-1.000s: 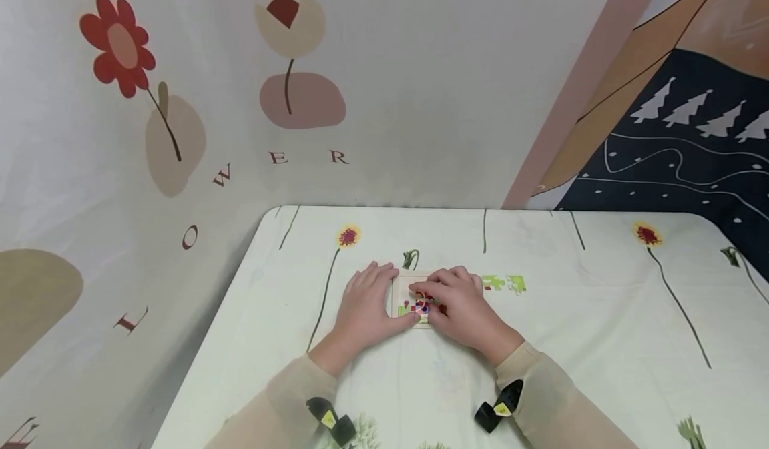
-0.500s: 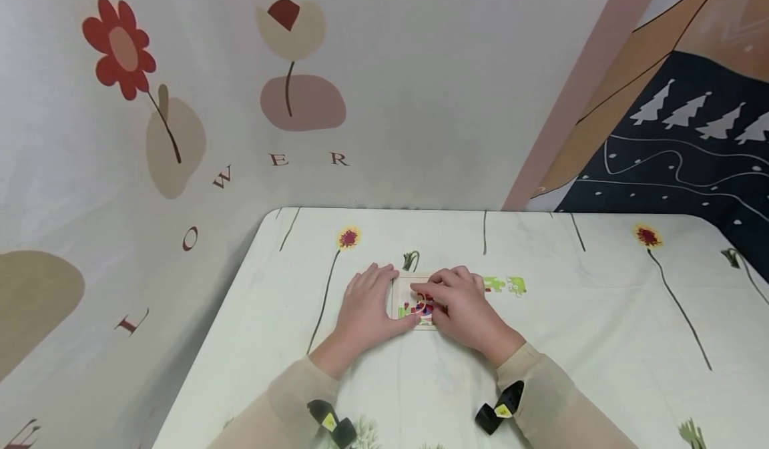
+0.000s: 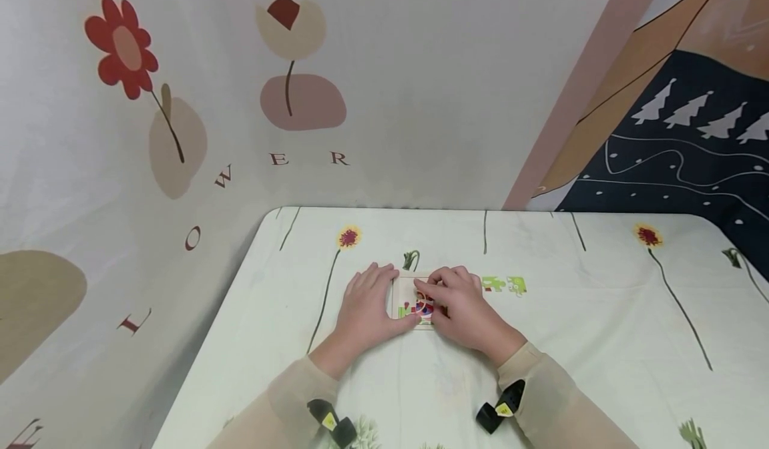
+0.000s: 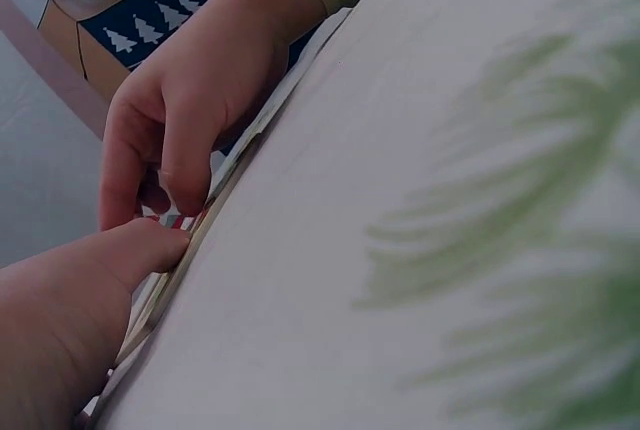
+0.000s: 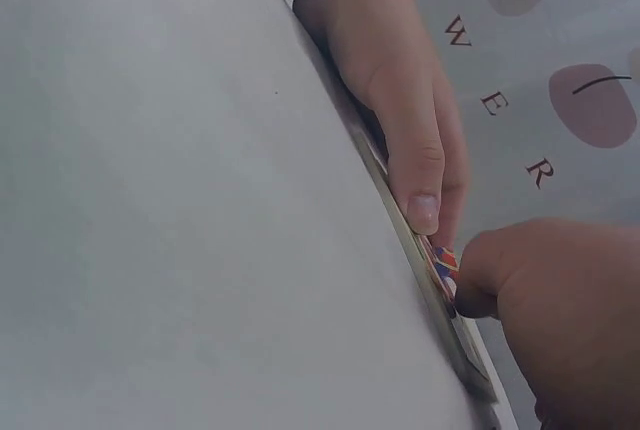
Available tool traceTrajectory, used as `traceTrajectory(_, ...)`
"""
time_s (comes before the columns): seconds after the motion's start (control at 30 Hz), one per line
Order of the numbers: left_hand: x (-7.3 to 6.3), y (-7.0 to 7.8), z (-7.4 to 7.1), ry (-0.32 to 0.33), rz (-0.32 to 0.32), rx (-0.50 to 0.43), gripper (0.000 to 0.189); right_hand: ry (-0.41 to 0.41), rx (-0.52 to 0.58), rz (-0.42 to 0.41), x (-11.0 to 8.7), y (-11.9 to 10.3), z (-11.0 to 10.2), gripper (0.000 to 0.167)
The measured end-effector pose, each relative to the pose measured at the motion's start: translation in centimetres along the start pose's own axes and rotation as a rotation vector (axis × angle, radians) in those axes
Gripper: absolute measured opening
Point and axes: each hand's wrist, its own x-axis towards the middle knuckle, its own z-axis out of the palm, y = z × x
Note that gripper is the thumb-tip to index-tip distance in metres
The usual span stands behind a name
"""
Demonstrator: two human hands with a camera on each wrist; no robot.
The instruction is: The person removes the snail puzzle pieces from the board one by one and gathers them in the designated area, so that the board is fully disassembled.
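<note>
Pressing down on a small puzzle board [image 3: 414, 300], both hands sit near the middle of the bench [image 3: 601, 315], a bit toward its far edge. The left hand [image 3: 364, 309] lies flat beside the board's left side, fingers straight, thumb on its near edge. The right hand [image 3: 459, 305] has curled fingers, and its grip pinches a little puzzle piece [image 3: 424, 302] on the board. The board looks thin, flat, stiff and light, maybe wood. It could slide on the smooth cloth, so holding its edges is best. Two loose green pieces [image 3: 503, 284] lie just right of the hands. They look thin, so lift them by their sides.
</note>
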Motion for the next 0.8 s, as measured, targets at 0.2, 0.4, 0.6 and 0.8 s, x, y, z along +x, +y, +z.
traceTrajectory(0.2, 0.0, -0.1, 0.0, 0.002, -0.002, 0.009, 0.091, 0.02, -0.002, -0.008, 0.1, 0.1, 0.0, 0.056)
traceTrajectory(0.4, -0.1, -0.1, -0.2, 0.012, 0.002, 0.01, 0.09, 0.073, 0.003, -0.04, 0.2, 0.2, -0.1, 0.055)
traceTrajectory(0.6, 0.0, -0.2, 0.0, 0.006, 0.0, 0.015, 0.091, 0.156, -0.048, -0.047, 0.0, 0.8, -0.4, 0.05)
traceTrajectory(0.8, 0.0, -0.2, 0.2, -0.008, -0.002, 0.014, 0.092, 0.182, -0.004, -0.01, -1.1, 1.6, -1.2, 0.051)
